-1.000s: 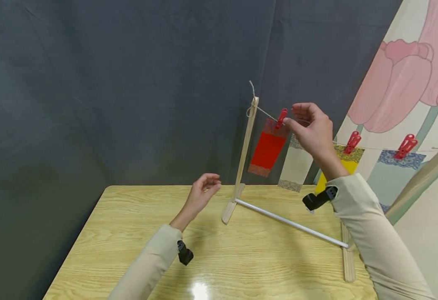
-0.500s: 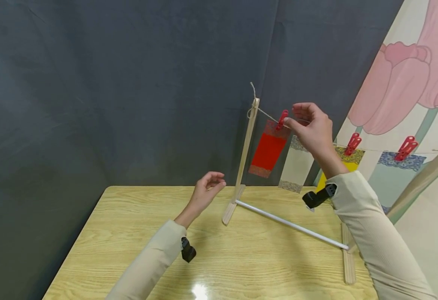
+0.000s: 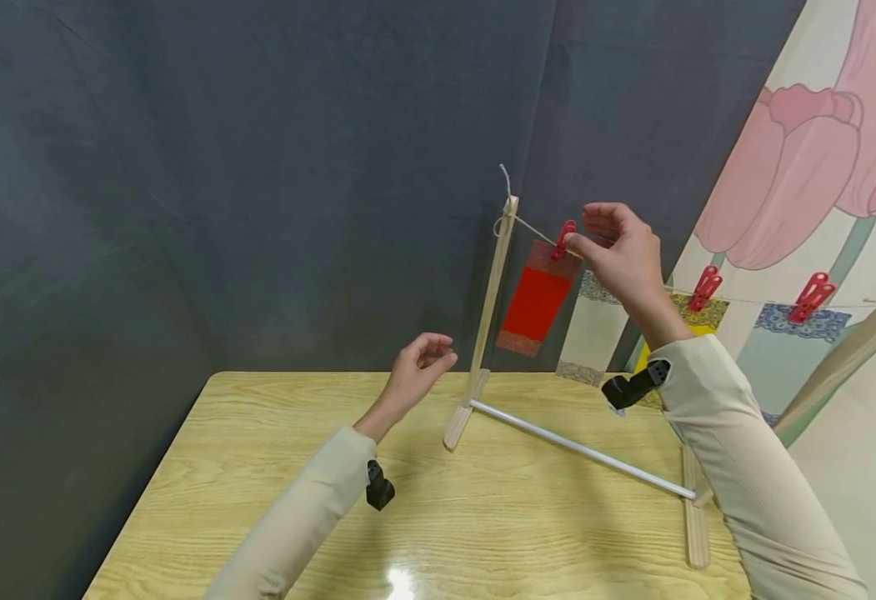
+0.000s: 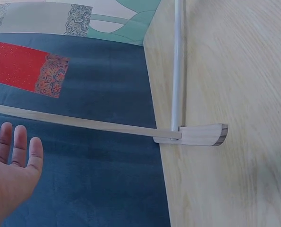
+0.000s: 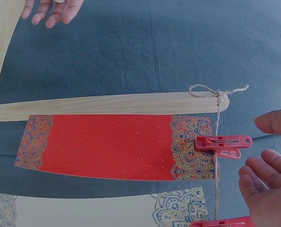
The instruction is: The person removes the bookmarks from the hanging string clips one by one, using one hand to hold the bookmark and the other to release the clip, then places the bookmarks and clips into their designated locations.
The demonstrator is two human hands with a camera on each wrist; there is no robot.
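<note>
A red card point(image 3: 533, 304) with patterned ends hangs from a twine line point(image 3: 535, 230), clipped by a red clothespin point(image 5: 223, 142). My right hand point(image 3: 623, 260) is beside that clothespin; in the right wrist view its thumb and fingers are spread apart, with a gap to the clothespin and nothing between them. Lower down, my left hand point(image 3: 413, 377) hovers over the table's back edge, left of the wooden post point(image 3: 494, 292), fingers loosely bent and holding nothing. Past the red card hangs a white card point(image 3: 589, 333), partly behind my right hand.
The line runs to a second post point(image 3: 858, 354) at right. A yellow card point(image 3: 696, 311) and a pale blue card point(image 3: 786, 367) hang there from red clothespins point(image 3: 811, 297). A white rod point(image 3: 580, 450) joins the stand's wooden feet on the table point(image 3: 483, 525).
My left hand has moved a little up and to the right, closer to the post. My right hand has barely shifted beside the clothespin, and the red card hangs where it was.
</note>
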